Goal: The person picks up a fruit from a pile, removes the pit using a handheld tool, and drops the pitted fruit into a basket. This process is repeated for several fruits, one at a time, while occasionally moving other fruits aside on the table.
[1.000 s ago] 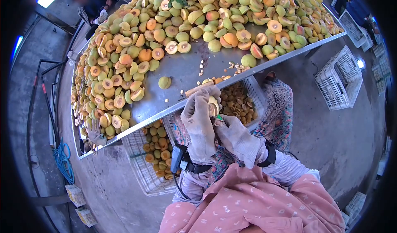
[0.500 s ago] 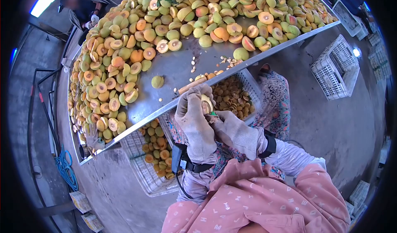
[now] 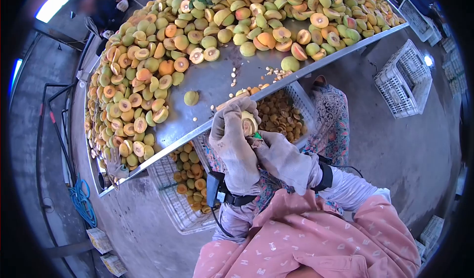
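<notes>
My gloved left hand (image 3: pixel 233 144) grips a cut peach half (image 3: pixel 249 124) just in front of the table's near edge. The cut face with its brown centre faces my right hand. My gloved right hand (image 3: pixel 281 155) is closed around a small tool with a green part (image 3: pixel 257 136), which sits close against the fruit; the rest of the tool is hidden by the fingers. On the metal table (image 3: pixel 210 83) beyond lies a big heap of halved peaches (image 3: pixel 148 75), and a single greenish peach (image 3: pixel 191 98) sits apart from it.
Below the table edge stand a crate (image 3: pixel 301 98) of brownish fruit pieces and another white crate (image 3: pixel 170 194) of peach halves. Small pale pits (image 3: pixel 279 73) and a wooden stick (image 3: pixel 229 102) lie along the edge. A spare glove (image 3: pixel 116 167) rests at the left corner. Another person is at the far left.
The view has shifted slightly. Both hands keep nearly the same pose at the peach half, whose cut face shows slightly more. The other person's hands at the far left have moved.
</notes>
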Demonstrator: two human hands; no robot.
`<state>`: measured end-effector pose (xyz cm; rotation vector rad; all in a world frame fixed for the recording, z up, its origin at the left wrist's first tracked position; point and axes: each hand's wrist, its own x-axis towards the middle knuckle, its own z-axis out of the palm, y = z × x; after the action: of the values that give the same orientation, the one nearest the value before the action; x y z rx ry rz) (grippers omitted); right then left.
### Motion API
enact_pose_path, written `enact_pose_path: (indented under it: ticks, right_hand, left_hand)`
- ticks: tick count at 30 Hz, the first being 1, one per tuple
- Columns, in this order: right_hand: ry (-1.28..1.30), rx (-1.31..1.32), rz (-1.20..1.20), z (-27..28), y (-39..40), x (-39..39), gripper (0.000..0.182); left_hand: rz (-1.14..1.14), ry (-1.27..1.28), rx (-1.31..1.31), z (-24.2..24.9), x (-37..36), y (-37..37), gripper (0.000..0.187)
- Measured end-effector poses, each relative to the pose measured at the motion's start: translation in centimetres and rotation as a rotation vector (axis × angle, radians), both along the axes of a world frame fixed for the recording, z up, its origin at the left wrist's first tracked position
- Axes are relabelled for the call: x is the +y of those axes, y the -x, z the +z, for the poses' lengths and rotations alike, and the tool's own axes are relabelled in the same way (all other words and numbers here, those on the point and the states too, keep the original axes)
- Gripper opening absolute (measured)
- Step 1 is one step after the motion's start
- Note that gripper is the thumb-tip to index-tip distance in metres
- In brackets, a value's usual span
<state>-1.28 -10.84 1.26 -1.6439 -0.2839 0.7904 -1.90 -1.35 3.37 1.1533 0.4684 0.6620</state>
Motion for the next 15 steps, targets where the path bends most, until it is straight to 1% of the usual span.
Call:
enact_pose_path:
  ticks: [1,3,4,6,7,9,10,12,13,14,15]
  right_hand:
    - [-0.004,-0.001,0.004,-0.4,0.0,0.1,0.038]
    - [0.053,0.11,0.067,-1.8,0.0,0.4,0.041]
    - [0.049,0.111,0.069,-2.1,0.0,0.4,0.041]
    - [0.11,-0.122,0.087,-2.0,0.0,0.3,0.043]
    - [0.11,-0.119,0.088,-1.4,-0.2,0.0,0.043]
    - [-0.097,0.415,0.141,0.4,-0.8,-0.9,0.046]
    - [-0.1,0.413,0.141,0.6,-0.9,-1.4,0.046]
    - [-0.34,0.714,0.238,0.6,-0.9,-2.2,0.05]
    - [-0.379,0.899,0.301,0.7,-1.2,-2.0,0.055]
    - [-0.378,0.905,0.3,0.4,-1.3,-1.9,0.055]
    - [-0.445,1.063,0.319,0.0,-1.4,-1.7,0.056]
  left_hand:
    - [-0.088,0.046,0.034,0.0,0.7,0.0,0.031]
    - [-0.256,0.176,0.103,0.0,1.4,0.1,0.032]
    - [-0.254,0.172,0.105,0.1,1.4,0.1,0.032]
    - [-0.177,0.22,0.191,0.5,1.0,0.0,0.033]
    - [-0.175,0.22,0.194,0.4,1.1,0.0,0.033]
    - [-0.247,0.192,0.197,-0.2,1.6,-0.1,0.034]
    - [-0.248,0.188,0.196,-0.5,1.7,-0.2,0.034]
    - [-0.309,0.108,0.258,-1.0,1.8,-0.3,0.033]
    - [-0.313,0.136,0.242,-0.3,1.4,-0.3,0.029]
    - [-0.312,0.139,0.247,-1.1,2.2,-0.5,0.029]
    - [-0.596,0.121,0.064,-2.4,3.8,-0.9,0.029]
